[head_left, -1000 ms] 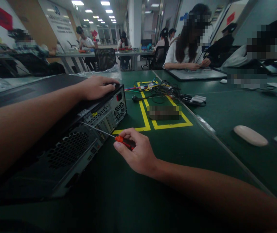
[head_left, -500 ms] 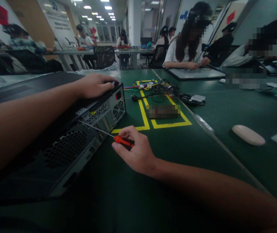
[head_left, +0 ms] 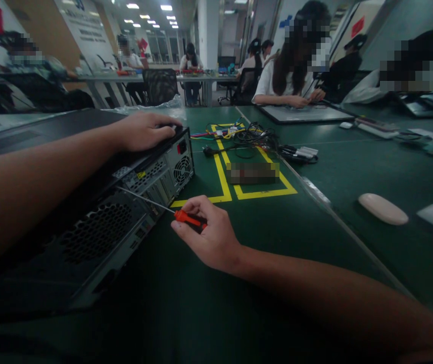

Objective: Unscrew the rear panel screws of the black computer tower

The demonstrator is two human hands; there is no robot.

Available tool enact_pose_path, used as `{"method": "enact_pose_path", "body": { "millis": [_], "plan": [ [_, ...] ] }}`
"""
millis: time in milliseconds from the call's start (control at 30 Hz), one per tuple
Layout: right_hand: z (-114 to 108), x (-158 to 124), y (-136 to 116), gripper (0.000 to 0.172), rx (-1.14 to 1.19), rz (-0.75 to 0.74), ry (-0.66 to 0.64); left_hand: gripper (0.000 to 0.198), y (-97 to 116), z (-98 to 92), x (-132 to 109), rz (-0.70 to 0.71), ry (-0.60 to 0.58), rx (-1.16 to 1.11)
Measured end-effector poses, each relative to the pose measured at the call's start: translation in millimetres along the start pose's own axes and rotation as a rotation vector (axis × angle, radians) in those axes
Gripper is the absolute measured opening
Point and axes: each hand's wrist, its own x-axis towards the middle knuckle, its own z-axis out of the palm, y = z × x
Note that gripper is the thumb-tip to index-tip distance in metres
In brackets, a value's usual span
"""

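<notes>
A black desktop computer case (head_left: pixel 155 188) lies on the green table at the left, its metal back panel with vents and a round fan grille turned towards the right. My left hand (head_left: pixel 146 132) rests flat on the top of the case near its far corner, fingers stretched out over the edge. My right hand (head_left: pixel 216 235) grips the orange and black handle of a screwdriver (head_left: pixel 186 218). The long shaft reaches left to the upper edge of the back panel, where its tip appears to meet the case. What lies under the tip is too small to make out.
Yellow tape (head_left: pixel 265 193) marks areas on the table around a blurred dark block (head_left: pixel 252 173). Behind it lies a tangle of black cables (head_left: pixel 256 137). A pale oval object (head_left: pixel 383 209) lies at the right. Across the table, a person (head_left: pixel 282 81) works over a flat panel (head_left: pixel 310 114).
The whole view has shifted slightly, so everything sits a little further left. Both hands and the screwdriver keep nearly the same place against the case.
</notes>
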Motion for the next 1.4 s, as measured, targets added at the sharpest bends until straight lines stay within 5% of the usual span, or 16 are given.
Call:
{"method": "enact_pose_path", "body": {
  "millis": [1400],
  "plan": [
    [0.5,-1.0,0.7,0.033,0.005,0.004,0.003,0.083,12.4,-7.5,-5.2,-0.027,-0.049,-0.016]
  ]
}}
